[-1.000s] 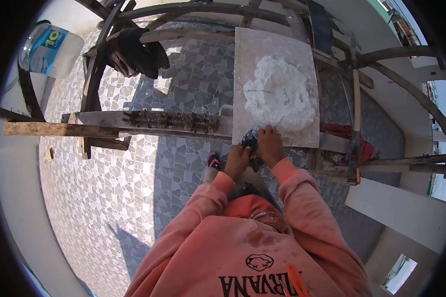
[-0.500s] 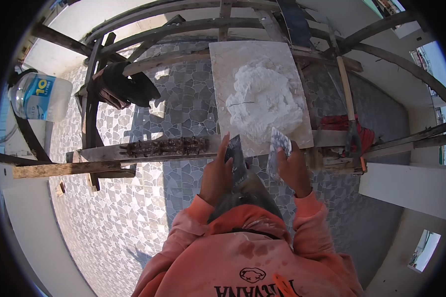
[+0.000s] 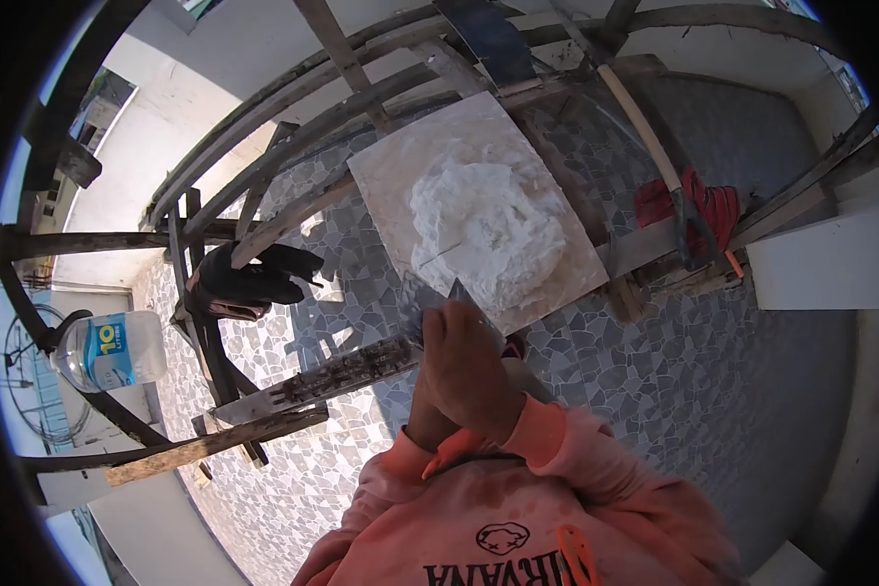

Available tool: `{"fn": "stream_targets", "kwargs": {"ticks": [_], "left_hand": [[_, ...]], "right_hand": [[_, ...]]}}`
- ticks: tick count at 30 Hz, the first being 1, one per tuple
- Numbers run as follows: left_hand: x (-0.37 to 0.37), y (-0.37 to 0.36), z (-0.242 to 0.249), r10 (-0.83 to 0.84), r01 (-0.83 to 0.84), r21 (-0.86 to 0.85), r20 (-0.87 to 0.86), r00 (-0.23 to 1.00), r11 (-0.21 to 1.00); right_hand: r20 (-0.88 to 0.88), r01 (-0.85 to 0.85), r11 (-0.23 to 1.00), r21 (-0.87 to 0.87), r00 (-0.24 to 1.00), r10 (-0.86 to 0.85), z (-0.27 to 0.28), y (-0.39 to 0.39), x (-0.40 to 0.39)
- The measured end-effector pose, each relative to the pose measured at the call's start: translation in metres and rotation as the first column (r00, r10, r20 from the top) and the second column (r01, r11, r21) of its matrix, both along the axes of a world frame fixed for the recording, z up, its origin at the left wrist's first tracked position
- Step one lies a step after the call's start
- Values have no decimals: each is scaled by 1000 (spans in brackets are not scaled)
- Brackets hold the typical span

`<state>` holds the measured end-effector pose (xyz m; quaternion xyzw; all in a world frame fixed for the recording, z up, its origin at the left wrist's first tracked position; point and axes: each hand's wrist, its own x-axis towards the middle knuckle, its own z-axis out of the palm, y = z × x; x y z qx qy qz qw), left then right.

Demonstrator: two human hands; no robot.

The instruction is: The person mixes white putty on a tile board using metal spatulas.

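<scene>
My right hand (image 3: pixel 474 366) is closed round a putty knife and lies across my left hand (image 3: pixel 428 415), hiding most of its fingers. Beyond the knuckles, a grey putty knife blade (image 3: pixel 419 301) and the dark tip of a second putty knife (image 3: pixel 459 290) stick out close together. Both are near the lower left edge of a pale board (image 3: pixel 381 176). Heaped on that board is a mound of white plaster (image 3: pixel 493 230), with a thin line across its surface.
A wooden plank with rows of rusty metal pieces (image 3: pixel 342 376) lies left of my hands. Dark cloth (image 3: pixel 254 278) hangs over a beam, and a large clear bottle (image 3: pixel 117 350) is at far left. A wooden-handled shovel (image 3: pixel 645 132) leans by red cloth (image 3: pixel 713 210) on the right.
My hands were apart, each with a putty knife; they have come together, the right crossing leftward over the left. The view has turned, so the board appears tilted.
</scene>
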<state>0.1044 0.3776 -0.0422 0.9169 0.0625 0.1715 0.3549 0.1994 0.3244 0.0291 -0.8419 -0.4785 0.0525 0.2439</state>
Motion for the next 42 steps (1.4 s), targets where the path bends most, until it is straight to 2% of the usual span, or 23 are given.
{"fn": "stream_targets", "kwargs": {"ticks": [4,5,6,7,9,11,14,16,17,19,20,23,25,27,28,29,30,33,34,35,38,39,42], "left_hand": [[-4,25,-20,58,-73,145,105,993,987],[-6,32,-24,96,-103,97,77,992,990],[-7,41,-27,135,-136,35,27,990,990],[-3,53,-26,178,-195,-182,-105,978,964],[4,78,-26,204,-389,-526,-375,904,756],[2,99,-40,152,-393,-658,-393,907,643],[3,124,-40,14,-243,-755,-295,955,609],[-2,135,-29,-39,-87,-664,-173,984,742],[-1,140,-24,-57,-1,-536,-91,994,844],[5,146,-18,-113,124,-396,50,992,910],[3,148,-16,-131,156,-407,90,987,900],[-3,159,-18,-222,169,-541,-32,975,824],[-7,170,-25,-339,237,-433,-176,924,870],[-6,190,-30,-422,428,-61,-331,844,902],[-4,194,-26,-418,291,-413,-261,870,863],[-2,197,-21,-386,135,-712,-203,900,689],[0,202,-19,-338,26,-863,-170,925,504],[-8,224,-57,-64,-199,-935,-227,972,295],[-11,238,-62,-114,-194,-914,-249,962,356],[-13,252,-67,-163,-183,-891,-271,949,416],[-13,267,-59,-219,-218,-878,-334,917,427],[-13,268,-62,-221,-196,-878,-316,923,437],[-10,263,-53,-219,-128,-878,-252,943,462]], "right_hand": [[-47,16,990,140,999,-10,-2,5,-2],[-36,44,981,188,999,-38,2,0,0],[-29,72,970,233,997,-67,5,-5,0],[-65,126,964,235,991,-114,3,-11,-4],[-106,127,969,213,989,-106,-8,-18,-19],[-89,135,971,199,989,-120,-19,-9,-39],[40,204,959,196,976,-216,-32,16,-58],[145,261,947,188,946,-290,-45,30,-64],[204,291,938,191,923,-328,-51,37,-63],[238,374,917,138,886,-398,-60,47,-61],[244,413,905,103,872,-425,-62,50,-63],[248,451,887,102,852,-462,-64,60,-60],[236,475,877,81,845,-479,-64,60,-64],[205,498,865,50,843,-497,-66,57,-68],[185,543,837,73,817,-546,-69,55,-70],[165,586,805,95,788,-593,-75,51,-72],[144,630,768,116,754,-641,-82,46,-75],[-400,886,461,-47,407,-821,-85,27,-83],[-566,921,364,-141,226,-793,-83,20,-84],[-657,943,299,-146,133,-742,-93,10,-87],[-948,988,122,-91,-49,-313,-123,-8,-96],[-970,992,53,-114,-100,-221,-124,-9,-97],[-930,958,-25,-287,-285,-232,-121,-14,-98]]}}
